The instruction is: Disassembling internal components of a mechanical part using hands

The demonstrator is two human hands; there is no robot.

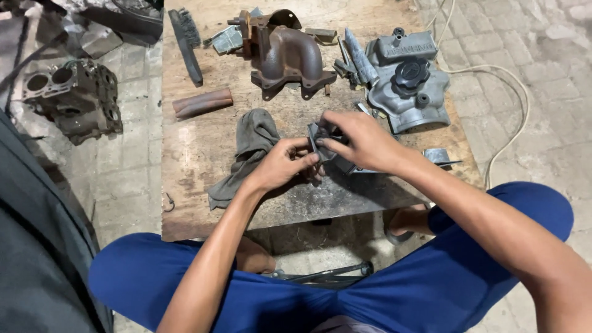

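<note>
Both my hands meet over a low wooden board [203, 154]. My left hand [280, 165] pinches the near edge of a small grey metal part [320, 145]. My right hand [361, 140] closes over the same part from above and hides most of it. A grey rag [253, 145] lies crumpled just left of my left hand.
On the board's far side sit a rusty cast manifold [290, 58], a grey engine cover with a black cap [410, 83], a wire brush [187, 43] and a rusty short tube [202, 103]. An engine block [74, 98] rests on the paved floor at left. A white cable [512, 111] loops at right.
</note>
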